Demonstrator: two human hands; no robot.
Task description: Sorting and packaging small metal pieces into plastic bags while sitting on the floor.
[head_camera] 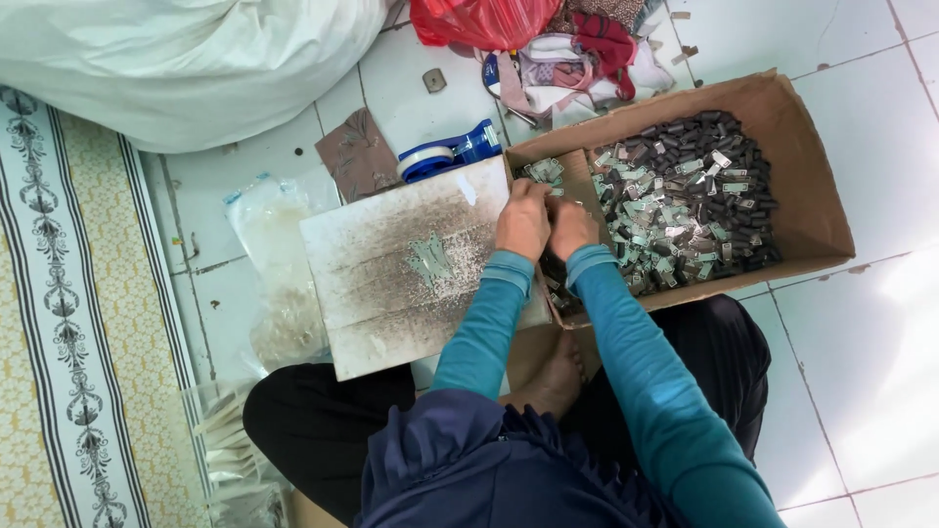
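Observation:
My left hand [522, 219] and my right hand [570, 226] are pressed together at the edge of a worn white board [391, 274], fingers curled around something small that I cannot make out. Both sit just left of a shallow cardboard box [797, 166] holding a heap of small grey and silver metal parts [685, 200]. A few loose metal parts [429, 257] lie on the middle of the board. My sleeves are teal.
A blue tape dispenser [452, 152] lies behind the board, next to a brown sandpaper sheet [357, 154]. A clear plastic bag [279, 274] lies left of the board. A big white sack [186, 59], a red bag [479, 20] and cloth rags [577, 64] sit at the back. A patterned mat [68, 323] lies left.

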